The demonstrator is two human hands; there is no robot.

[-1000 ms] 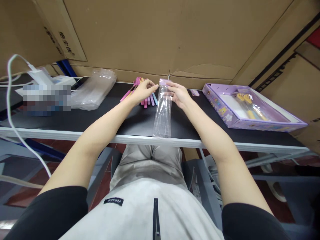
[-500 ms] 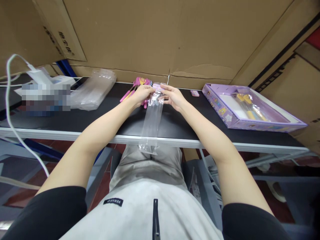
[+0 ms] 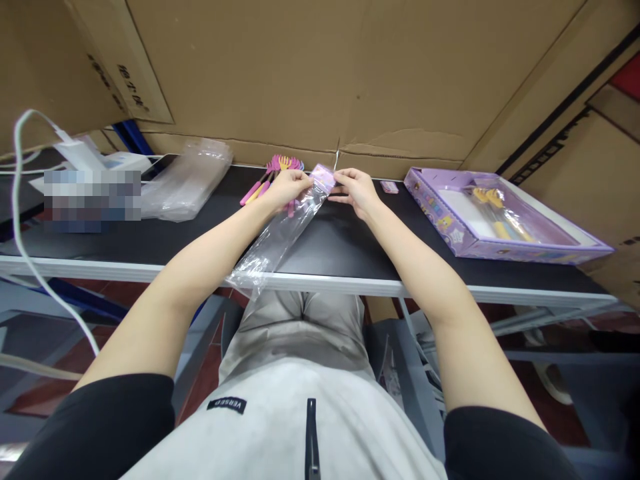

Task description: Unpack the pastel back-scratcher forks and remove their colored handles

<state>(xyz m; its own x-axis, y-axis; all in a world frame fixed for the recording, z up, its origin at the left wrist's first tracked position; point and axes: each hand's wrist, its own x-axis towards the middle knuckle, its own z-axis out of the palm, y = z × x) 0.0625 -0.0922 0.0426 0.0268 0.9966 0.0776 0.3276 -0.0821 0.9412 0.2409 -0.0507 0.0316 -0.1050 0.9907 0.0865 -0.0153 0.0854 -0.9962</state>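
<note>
A long clear plastic bag (image 3: 280, 240) slants from my fingers down to the left, its lower end over the table's front edge. At its top is a small pink-purple printed card (image 3: 323, 178); whether it lies inside the bag or on it I cannot tell. My left hand (image 3: 290, 189) pinches the bag by the card's left side. My right hand (image 3: 359, 192) pinches the card's right edge, its lower fingers spread. Behind my left hand lie several back scratchers (image 3: 257, 189) with pink, yellow and blue claw heads, their handles partly hidden.
Left on the black table (image 3: 345, 247) lies a stack of clear bags (image 3: 193, 180), near a white charger (image 3: 83, 152) with a cable. A purple open box (image 3: 450, 233) at the right holds bagged yellow scratchers (image 3: 500, 210). Small cards (image 3: 389, 187) lie beside it. Cardboard (image 3: 310, 80) stands behind.
The bag has swung from nearly straight toward me to a slant down to the left. The card has turned and shows more fully, and my right hand has shifted slightly right.
</note>
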